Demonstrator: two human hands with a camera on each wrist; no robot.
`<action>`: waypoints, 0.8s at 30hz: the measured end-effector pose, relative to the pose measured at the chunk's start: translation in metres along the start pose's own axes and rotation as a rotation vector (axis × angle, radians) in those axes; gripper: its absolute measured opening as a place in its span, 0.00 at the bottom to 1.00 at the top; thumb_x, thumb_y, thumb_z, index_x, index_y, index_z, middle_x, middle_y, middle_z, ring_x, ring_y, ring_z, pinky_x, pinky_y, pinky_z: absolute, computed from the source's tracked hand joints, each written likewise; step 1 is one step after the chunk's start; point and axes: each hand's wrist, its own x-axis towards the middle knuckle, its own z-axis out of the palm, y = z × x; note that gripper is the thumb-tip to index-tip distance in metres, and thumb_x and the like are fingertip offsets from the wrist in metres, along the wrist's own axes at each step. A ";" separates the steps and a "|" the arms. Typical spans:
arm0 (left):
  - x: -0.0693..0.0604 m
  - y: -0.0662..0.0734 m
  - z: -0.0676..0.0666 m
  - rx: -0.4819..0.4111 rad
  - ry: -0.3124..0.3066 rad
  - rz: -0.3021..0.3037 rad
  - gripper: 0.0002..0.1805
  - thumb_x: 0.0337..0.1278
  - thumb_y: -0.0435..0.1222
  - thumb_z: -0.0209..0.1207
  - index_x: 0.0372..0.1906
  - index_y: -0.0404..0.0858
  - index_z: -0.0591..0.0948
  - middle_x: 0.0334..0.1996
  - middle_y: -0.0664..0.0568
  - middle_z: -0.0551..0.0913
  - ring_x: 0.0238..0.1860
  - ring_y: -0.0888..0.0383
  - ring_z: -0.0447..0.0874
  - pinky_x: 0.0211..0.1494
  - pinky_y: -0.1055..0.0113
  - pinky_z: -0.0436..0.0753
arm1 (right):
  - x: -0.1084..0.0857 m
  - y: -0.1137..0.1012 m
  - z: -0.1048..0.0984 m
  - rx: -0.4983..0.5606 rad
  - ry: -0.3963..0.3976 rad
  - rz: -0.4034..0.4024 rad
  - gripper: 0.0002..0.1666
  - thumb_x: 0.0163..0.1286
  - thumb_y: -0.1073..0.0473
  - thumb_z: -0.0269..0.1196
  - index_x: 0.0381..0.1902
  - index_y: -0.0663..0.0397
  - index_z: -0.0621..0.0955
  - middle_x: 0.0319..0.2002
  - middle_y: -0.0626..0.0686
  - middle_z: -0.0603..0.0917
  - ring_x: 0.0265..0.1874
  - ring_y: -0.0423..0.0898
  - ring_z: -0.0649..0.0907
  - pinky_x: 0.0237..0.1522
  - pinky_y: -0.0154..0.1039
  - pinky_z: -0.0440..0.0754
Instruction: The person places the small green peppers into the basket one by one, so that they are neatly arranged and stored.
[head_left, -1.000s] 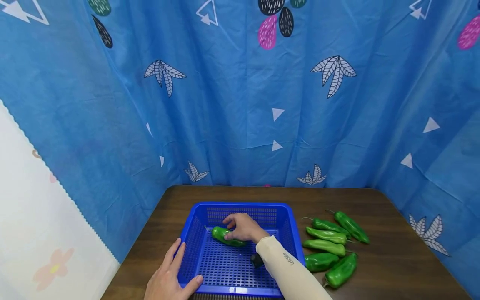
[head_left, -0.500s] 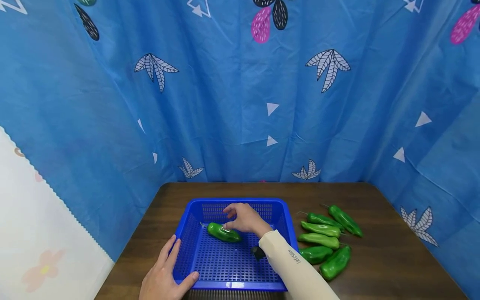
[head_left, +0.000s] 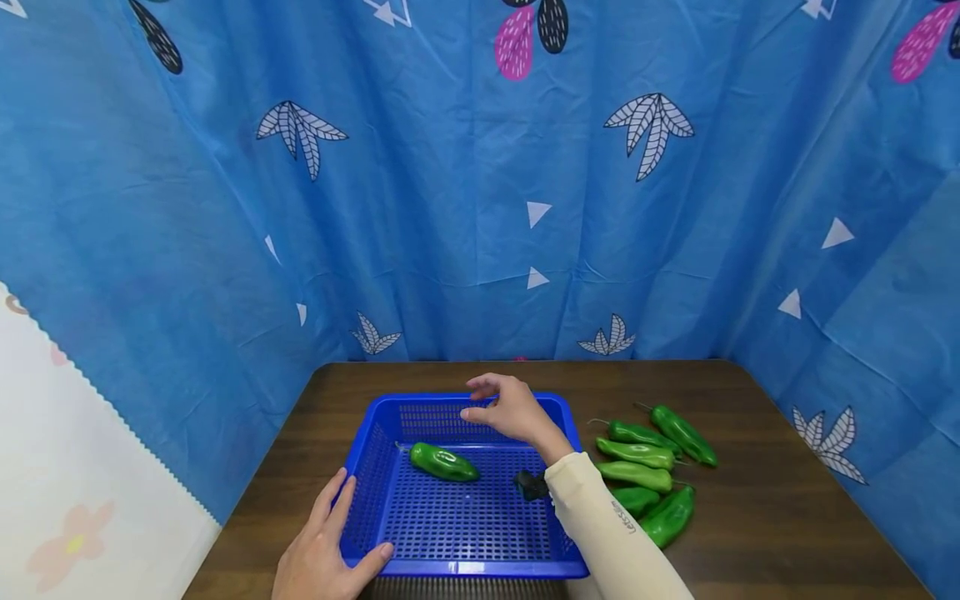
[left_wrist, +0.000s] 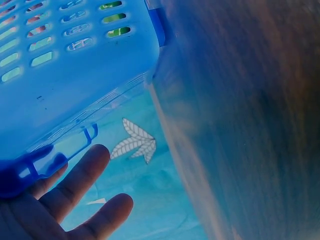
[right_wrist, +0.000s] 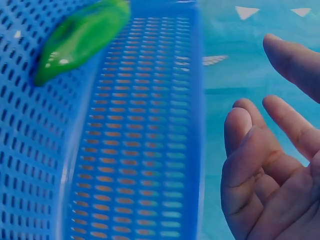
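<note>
A glossy green pepper [head_left: 444, 463] lies on the floor of a blue perforated plastic basket [head_left: 465, 568], its thin stem toward the left wall. My right hand [head_left: 513, 408] hovers over the basket's back right part, fingers loosely bent, nothing in its grasp. Air separates it from the pepper [right_wrist: 82, 42], as the right wrist view confirms. My left hand [head_left: 318, 542] rests at the front left corner of the basket, fingers along the outer side and thumb by the front rim. In the left wrist view, the fingers [left_wrist: 82, 180] look fairly straight beside the basket wall [left_wrist: 100, 65].
Several green peppers [head_left: 637, 455] lie on the brown wooden table [head_left: 765, 517] right of the basket, some partly hidden by the right sleeve [head_left: 615, 517]. A blue patterned curtain [head_left: 480, 183] hangs behind. A small black object [head_left: 530, 485] sits under the right wrist.
My right hand has let go of the pepper and risen away, toward the back right. The pepper stays in the basket. My left hand keeps its place at the corner.
</note>
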 end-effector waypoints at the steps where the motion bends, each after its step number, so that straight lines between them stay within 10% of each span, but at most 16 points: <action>1: 0.000 0.000 0.000 -0.003 0.001 0.002 0.61 0.42 0.74 0.62 0.76 0.39 0.64 0.77 0.49 0.58 0.61 0.36 0.80 0.42 0.41 0.84 | -0.002 -0.002 -0.003 0.014 0.016 0.009 0.29 0.62 0.50 0.73 0.60 0.47 0.81 0.53 0.55 0.86 0.48 0.51 0.85 0.47 0.46 0.85; 24: 0.000 0.001 -0.003 -0.003 -0.022 -0.018 0.62 0.42 0.74 0.62 0.76 0.37 0.64 0.77 0.48 0.57 0.62 0.35 0.79 0.42 0.41 0.83 | -0.062 -0.025 -0.069 0.154 0.222 0.030 0.28 0.64 0.48 0.72 0.61 0.40 0.80 0.60 0.52 0.83 0.46 0.48 0.86 0.36 0.43 0.84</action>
